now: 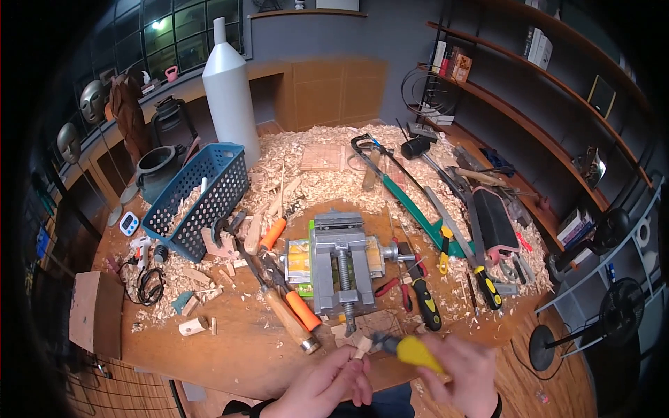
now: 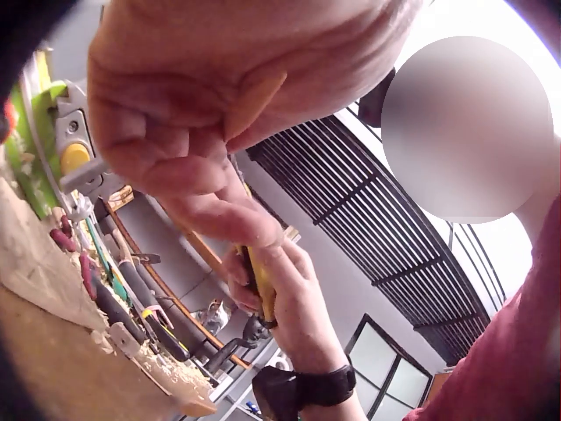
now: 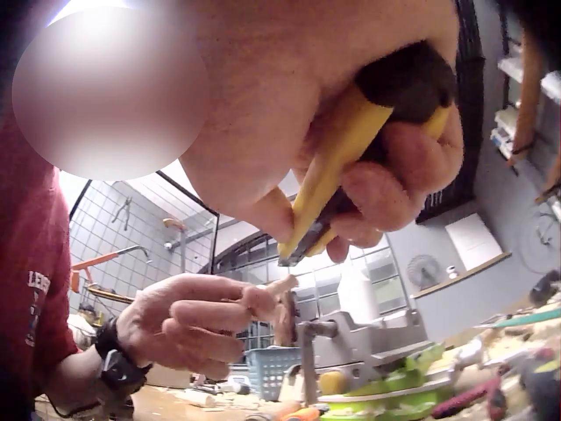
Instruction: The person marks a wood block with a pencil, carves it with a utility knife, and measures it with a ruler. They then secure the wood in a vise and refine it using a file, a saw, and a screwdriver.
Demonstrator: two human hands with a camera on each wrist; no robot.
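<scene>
My left hand (image 1: 324,383) pinches a small pale piece of wood (image 1: 363,346) over the front edge of the workbench. Its slim end pokes out beside the palm in the left wrist view, as a tapered wood piece (image 2: 256,105). In my right hand (image 1: 465,373) is a yellow-and-black utility knife (image 1: 420,354), gripped by its handle. The knife's dark front end points left at the wood, close to its tip. From the right wrist, the fingers wrap around the knife handle (image 3: 337,167), and the left hand (image 3: 197,324) shows beyond it. The blade's edge is too blurred to make out.
A grey vise (image 1: 341,258) stands mid-bench, just beyond the hands. Orange-handled tools and a wooden-handled chisel (image 1: 289,317) lie to its left. Pliers, a black-yellow handle (image 1: 426,304) and a green hacksaw (image 1: 411,209) lie right. Wood shavings and a blue basket (image 1: 198,202) are behind.
</scene>
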